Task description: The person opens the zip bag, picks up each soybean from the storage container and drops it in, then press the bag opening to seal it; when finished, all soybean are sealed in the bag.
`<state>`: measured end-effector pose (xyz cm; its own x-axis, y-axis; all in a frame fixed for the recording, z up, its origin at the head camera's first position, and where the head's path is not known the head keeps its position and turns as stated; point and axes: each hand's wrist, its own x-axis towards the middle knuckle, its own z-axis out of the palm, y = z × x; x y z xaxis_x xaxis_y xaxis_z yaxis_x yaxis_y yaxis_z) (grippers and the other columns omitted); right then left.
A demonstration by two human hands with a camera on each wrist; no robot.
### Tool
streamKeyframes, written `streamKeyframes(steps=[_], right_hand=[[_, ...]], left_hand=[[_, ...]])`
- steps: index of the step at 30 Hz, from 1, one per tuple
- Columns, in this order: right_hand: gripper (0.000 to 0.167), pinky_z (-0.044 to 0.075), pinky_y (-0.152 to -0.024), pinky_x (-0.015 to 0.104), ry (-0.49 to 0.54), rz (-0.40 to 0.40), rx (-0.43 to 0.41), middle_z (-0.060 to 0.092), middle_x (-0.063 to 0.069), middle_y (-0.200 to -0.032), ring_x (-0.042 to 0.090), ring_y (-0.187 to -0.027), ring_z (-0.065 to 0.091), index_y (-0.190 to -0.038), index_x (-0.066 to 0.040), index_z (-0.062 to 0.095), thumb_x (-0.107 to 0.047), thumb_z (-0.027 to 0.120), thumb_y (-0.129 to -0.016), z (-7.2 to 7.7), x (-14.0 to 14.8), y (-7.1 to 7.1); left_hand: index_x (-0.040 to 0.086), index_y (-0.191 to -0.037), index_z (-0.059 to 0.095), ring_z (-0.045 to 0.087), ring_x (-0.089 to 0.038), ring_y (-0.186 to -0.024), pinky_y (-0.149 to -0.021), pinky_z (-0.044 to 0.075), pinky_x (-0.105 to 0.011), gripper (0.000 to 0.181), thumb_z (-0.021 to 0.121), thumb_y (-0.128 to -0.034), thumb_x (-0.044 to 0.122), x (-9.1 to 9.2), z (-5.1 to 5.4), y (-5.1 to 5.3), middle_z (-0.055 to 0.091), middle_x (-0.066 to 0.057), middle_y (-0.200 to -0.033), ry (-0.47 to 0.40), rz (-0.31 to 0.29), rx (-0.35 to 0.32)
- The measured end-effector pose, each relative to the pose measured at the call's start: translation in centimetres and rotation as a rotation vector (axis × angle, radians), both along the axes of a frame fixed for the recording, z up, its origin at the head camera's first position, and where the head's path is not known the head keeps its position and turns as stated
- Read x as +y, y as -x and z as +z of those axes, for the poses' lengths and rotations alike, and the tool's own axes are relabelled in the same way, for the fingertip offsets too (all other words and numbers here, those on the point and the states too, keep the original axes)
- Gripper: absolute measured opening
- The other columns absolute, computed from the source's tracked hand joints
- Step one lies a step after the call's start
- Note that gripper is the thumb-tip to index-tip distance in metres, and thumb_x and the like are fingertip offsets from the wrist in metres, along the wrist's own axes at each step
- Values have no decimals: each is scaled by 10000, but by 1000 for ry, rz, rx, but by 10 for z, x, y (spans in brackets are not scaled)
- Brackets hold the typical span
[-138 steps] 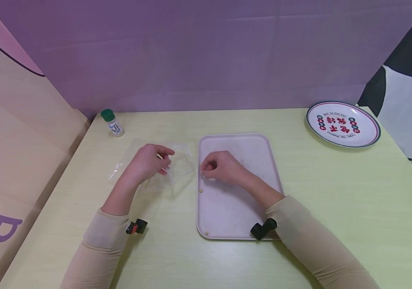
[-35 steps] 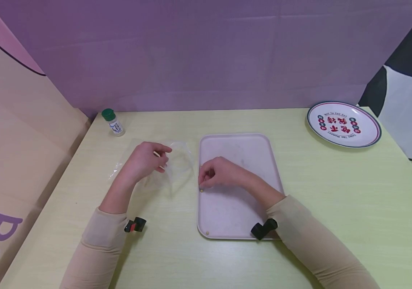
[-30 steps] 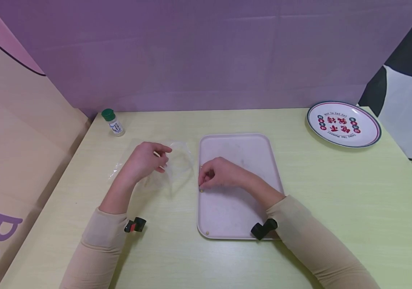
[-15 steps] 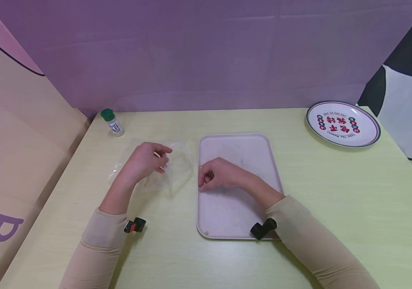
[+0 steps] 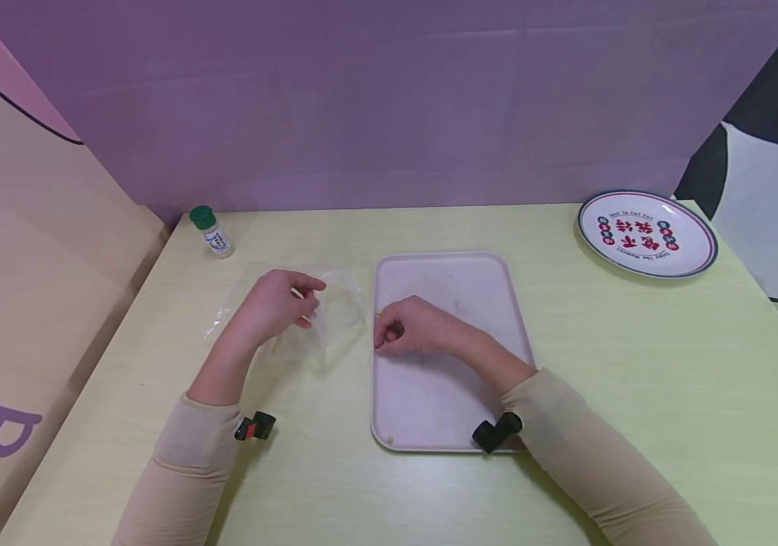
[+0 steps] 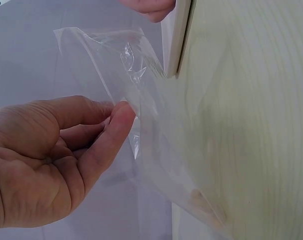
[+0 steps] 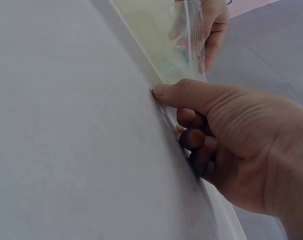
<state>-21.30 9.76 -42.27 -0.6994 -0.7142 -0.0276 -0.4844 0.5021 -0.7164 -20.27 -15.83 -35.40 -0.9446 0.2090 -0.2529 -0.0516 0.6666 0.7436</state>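
Note:
My left hand (image 5: pixel 284 303) pinches the edge of a clear plastic bag (image 6: pixel 146 95) between thumb and fingertip. The bag hangs slack beside the tray. At the left rim of the pale tray (image 5: pixel 457 402) is my right hand (image 5: pixel 416 324), fingers curled. Its thumb tip touches a tiny brownish, bean-like piece (image 7: pixel 153 92) against the tray wall; whether a finger grips it too is unclear. A yellowish bean-like piece (image 7: pixel 180 129) lies by the curled fingertips. Another small bean-like piece (image 5: pixel 390 440) sits in the tray's near left corner.
A small bottle with a green cap (image 5: pixel 211 231) stands at the table's back left. An oval plate with red lettering (image 5: pixel 648 262) lies at the back right. A purple backdrop (image 5: pixel 389 106) rises behind the light wooden table (image 5: pixel 635 379).
My right hand has shifted slightly nearer along the tray's left rim since the oldest frame. The piece by its thumb, visible in earlier head frames, no longer shows there. My left hand keeps its place.

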Motion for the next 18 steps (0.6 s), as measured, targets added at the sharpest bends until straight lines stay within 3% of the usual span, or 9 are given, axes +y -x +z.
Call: streamKeyframes(steps=[9, 18], right_hand=[[120, 444, -707, 240, 33, 4, 24, 539, -82, -699, 91, -727, 517, -798, -147, 731, -41, 763, -846, 0, 1, -1], [140, 441, -714, 244, -2, -3, 15, 542, -84, -699, 93, -729, 521, -790, -174, 721, -65, 775, -859, -2, 0, 0]], left_hand=[[11, -1303, 658, 697, -213, -760, -804, 599, -390, 326, 606, -983, 44, 2, -1, 0, 599, -123, -1031, 3, -3, 1], [13, -1298, 660, 689, -213, -757, -801, 597, -390, 322, 604, -983, 43, 3, -2, 0, 593, -119, -1011, 7, -4, -1]])
